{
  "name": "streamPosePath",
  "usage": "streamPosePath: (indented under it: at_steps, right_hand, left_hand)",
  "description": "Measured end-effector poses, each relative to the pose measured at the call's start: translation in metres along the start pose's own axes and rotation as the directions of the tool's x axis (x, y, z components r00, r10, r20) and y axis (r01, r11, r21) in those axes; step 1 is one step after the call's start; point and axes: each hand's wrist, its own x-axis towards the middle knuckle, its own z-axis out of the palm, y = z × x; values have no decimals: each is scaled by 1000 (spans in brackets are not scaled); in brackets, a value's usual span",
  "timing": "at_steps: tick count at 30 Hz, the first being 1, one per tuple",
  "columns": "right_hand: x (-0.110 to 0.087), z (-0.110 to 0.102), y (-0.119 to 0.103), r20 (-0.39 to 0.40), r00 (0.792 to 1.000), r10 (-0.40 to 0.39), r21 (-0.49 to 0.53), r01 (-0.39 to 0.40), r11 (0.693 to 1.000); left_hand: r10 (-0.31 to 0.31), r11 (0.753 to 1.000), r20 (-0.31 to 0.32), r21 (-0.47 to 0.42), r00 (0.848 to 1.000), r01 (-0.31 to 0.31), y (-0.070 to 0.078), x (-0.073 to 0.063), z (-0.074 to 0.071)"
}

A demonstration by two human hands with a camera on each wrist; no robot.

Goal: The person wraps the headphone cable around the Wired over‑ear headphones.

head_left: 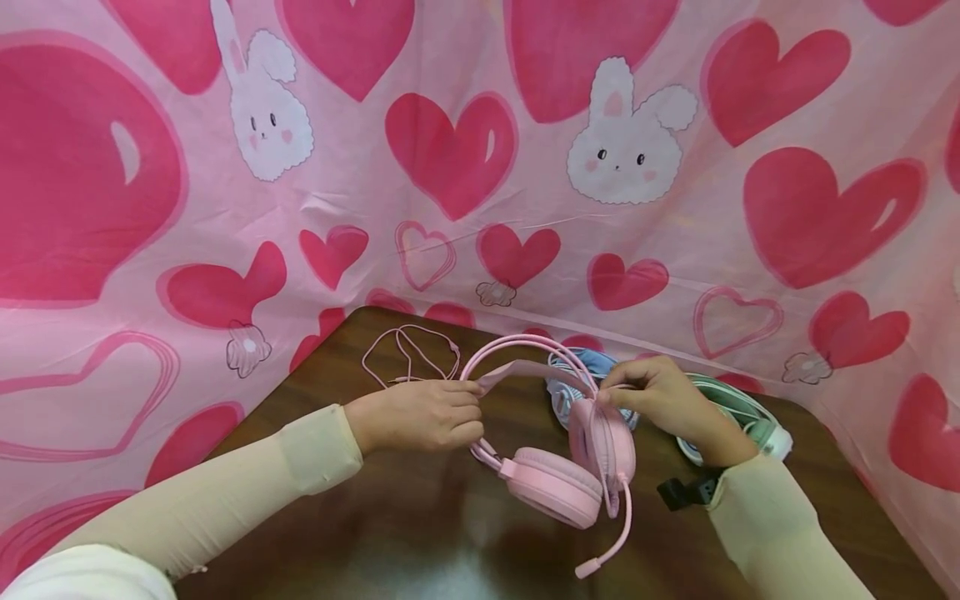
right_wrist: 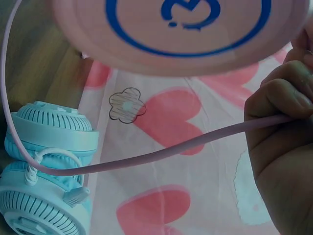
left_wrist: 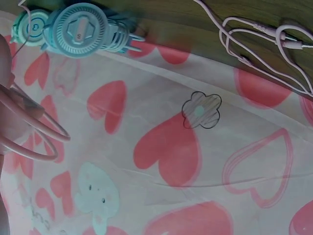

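A pink headset (head_left: 555,487) is held up above the table, its two ear cups hanging low and its boom microphone (head_left: 588,568) pointing down. My left hand (head_left: 431,414) grips one side of its headband, with the back of the hand hiding the contact. On the opposite side, my right hand (head_left: 667,400) pinches the headset where headband and ear cup meet. In the right wrist view, a pink cable (right_wrist: 146,159) runs into the curled fingers of that hand, below an ear cup with a blue mark (right_wrist: 190,14). More pink cable (head_left: 408,354) lies looped on the table behind the left hand.
Behind the pink headset lies a blue headset (head_left: 592,362), and a green headset (head_left: 750,417) sits beyond the right wrist. The wooden table (head_left: 315,517) meets a heart-printed cloth (head_left: 450,158) at its back edges. A black device (head_left: 686,493) is on the right wrist.
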Motion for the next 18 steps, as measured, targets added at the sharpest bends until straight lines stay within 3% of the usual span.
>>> streamPosePath:
  at_steps: [4,12,15,18]
  right_hand:
    - [4,4,1,-12,999,-33,-6,33,999]
    - [5,10,-2,-100,989,110,-14,-111,994]
    - [7,10,0,-109,990,94,-38,-99,994]
    - [8,8,3,-128,991,39,2,-39,999]
  left_hand:
    - [12,1000,-14,4,1000,-11,1,5,0]
    - [37,999,-53,11,998,-36,4,10,-1]
    - [35,999,-68,-20,997,-36,4,12,-1]
    - [36,999,-81,-24,996,-38,4,13,-3]
